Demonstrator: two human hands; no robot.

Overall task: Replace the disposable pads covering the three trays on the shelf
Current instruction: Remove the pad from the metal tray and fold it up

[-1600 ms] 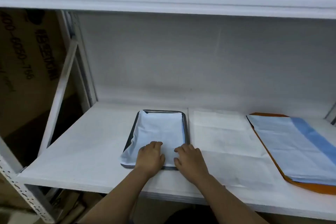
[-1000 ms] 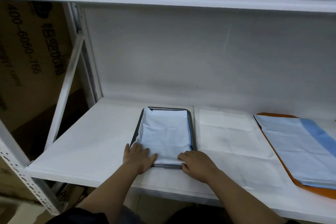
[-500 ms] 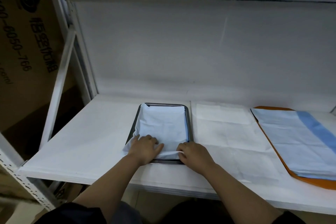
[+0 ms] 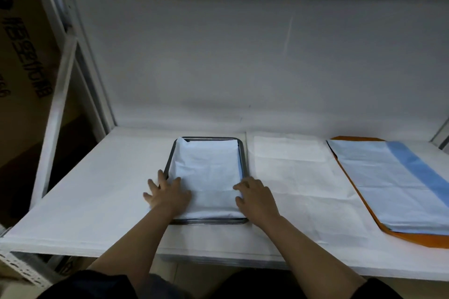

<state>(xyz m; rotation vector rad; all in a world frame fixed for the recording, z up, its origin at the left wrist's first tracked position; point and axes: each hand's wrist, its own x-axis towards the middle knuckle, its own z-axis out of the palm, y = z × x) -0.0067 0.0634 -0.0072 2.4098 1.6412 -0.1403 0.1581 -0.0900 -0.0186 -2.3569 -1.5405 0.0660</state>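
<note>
Your left hand (image 4: 167, 195) lies flat with fingers spread on the near left corner of the white disposable pad (image 4: 206, 177), its outer fingers spilling past the rim onto the white shelf (image 4: 97, 189); your right hand (image 4: 255, 198) rests at the near right corner with fingers loosely bent along the pad's edge, pinching nothing that you can see. The pad sits inside the dark metal rectangular tray (image 4: 240, 150) near the front edge of the shelf, directly ahead of both hands, its long axis running away from you toward the back wall. Both hands are equally close, so smoothing runs forward. Half a second ago your hands were gathered at the near edge, tucking it; now they have parted to the corners and the pad lies flatter. To the right lie a white sheet (image 4: 291, 177) and a blue-striped pad on an orange tray (image 4: 413, 241).
</note>
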